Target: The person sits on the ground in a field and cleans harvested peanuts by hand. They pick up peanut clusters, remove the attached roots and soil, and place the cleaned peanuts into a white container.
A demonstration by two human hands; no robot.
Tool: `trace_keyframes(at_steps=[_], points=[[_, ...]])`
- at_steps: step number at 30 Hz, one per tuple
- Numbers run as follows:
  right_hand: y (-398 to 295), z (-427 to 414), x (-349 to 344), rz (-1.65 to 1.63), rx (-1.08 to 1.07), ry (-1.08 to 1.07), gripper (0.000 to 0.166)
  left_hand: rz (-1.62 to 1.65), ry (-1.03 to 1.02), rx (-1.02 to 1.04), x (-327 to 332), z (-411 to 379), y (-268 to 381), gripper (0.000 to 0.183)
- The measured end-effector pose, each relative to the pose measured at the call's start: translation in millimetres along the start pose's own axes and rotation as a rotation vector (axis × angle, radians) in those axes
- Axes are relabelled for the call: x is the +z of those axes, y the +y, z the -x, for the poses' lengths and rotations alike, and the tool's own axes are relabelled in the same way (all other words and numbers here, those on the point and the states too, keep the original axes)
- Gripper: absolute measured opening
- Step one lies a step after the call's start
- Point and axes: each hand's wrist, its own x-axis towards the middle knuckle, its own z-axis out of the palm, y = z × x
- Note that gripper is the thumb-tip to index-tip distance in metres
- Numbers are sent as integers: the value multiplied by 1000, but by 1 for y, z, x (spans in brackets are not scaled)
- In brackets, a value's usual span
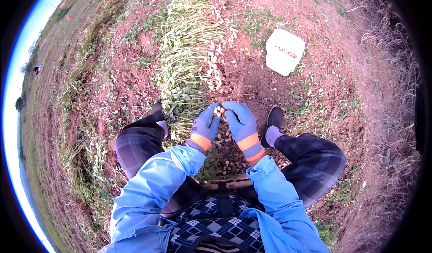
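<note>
Both my hands wear grey-blue work gloves with orange-striped cuffs and meet in front of me, low over the ground. A small cluster of peanut pods (219, 111) sits between the fingertips. My left hand (206, 122) pinches it from the left side. The fingertips of my right hand (241, 119) close on its right side, with the thumb and forefinger curved. Below the hands, loose pods and soil (224, 145) show between my forearms. Just ahead, a row of pulled peanut plants (184, 55) lies with leaves to the left and pods (216, 60) to the right.
A white plastic bucket (282, 64) stands ahead on the right; reddish marks or contents near its rim are too bright to tell apart. My dark shoes (274, 119) flank the row. Dry grass (388, 50) edges the right side. A distant person (36, 70) appears far left.
</note>
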Motion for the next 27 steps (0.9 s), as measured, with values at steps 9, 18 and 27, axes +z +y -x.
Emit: trace_keyframes(at_steps=[9, 18, 27], points=[[11, -5, 1, 267, -84, -179, 26, -270, -86, 50, -10, -1, 19, 44], [3, -5, -5, 335, 19, -254, 27, -393, -145, 83, -11, 1, 21, 45], [5, -2, -6, 459, 77, -252, 30, -777, -213, 141, -10, 1, 28, 51]])
